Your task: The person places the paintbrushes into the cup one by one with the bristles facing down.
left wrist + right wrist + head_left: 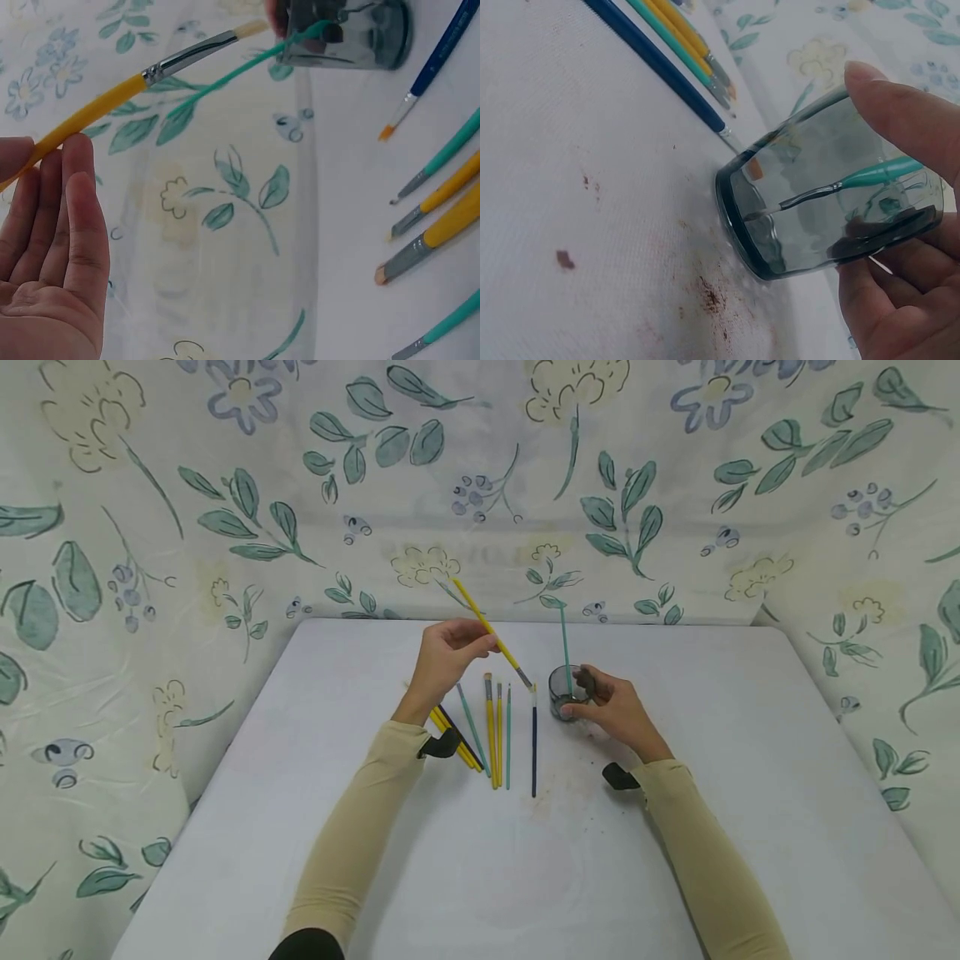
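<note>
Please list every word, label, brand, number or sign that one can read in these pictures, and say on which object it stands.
None can be read. The yellow brush in the left hand, the teal brush in the glass held by the right hand, and the brushes on the table show no legible print. The cloth bears only flowers and leaves.

Yellow paintbrush (491, 633) raised aslant – smoky glass (564, 692) upright.

My table (750, 793) is pale, with brownish stains (705, 292) near its middle. A row of brushes (491, 727) lies there, handles toward six o'clock: yellow, teal, and one blue brush (534, 743) at the three o'clock end. Floral cloth (225, 502) hangs from nine round to three
</note>
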A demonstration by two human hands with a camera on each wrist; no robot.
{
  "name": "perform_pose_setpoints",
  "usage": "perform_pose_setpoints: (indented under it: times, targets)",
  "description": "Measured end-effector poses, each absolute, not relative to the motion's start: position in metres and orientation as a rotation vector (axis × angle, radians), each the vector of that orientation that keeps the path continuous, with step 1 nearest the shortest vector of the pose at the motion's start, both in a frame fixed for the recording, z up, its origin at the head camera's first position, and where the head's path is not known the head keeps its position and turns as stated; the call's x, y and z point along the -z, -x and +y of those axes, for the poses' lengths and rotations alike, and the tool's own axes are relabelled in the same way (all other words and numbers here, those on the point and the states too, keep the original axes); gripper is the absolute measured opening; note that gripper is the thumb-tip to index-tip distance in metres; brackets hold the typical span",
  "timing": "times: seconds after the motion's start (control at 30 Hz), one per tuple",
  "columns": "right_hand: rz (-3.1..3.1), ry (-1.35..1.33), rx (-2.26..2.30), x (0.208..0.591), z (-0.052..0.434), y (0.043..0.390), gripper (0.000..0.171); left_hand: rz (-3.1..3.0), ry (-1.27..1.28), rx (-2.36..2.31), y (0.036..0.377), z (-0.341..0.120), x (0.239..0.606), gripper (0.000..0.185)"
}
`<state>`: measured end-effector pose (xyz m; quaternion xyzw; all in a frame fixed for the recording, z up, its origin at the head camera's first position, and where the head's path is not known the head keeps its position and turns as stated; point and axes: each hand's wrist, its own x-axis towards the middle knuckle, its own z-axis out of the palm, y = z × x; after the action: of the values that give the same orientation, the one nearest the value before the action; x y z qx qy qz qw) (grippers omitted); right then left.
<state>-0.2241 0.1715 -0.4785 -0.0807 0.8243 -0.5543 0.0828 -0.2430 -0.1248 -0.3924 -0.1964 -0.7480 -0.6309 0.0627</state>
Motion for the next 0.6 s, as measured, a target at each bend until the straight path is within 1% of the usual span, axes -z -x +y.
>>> perform_pose_setpoints:
  times: [0.6]
  targets:
    - [2.470,0.184,1.638,0.477,0.168,0.223,0.097,-2.155,0.521,2.020,0.247,-0.095,0.398,0.021]
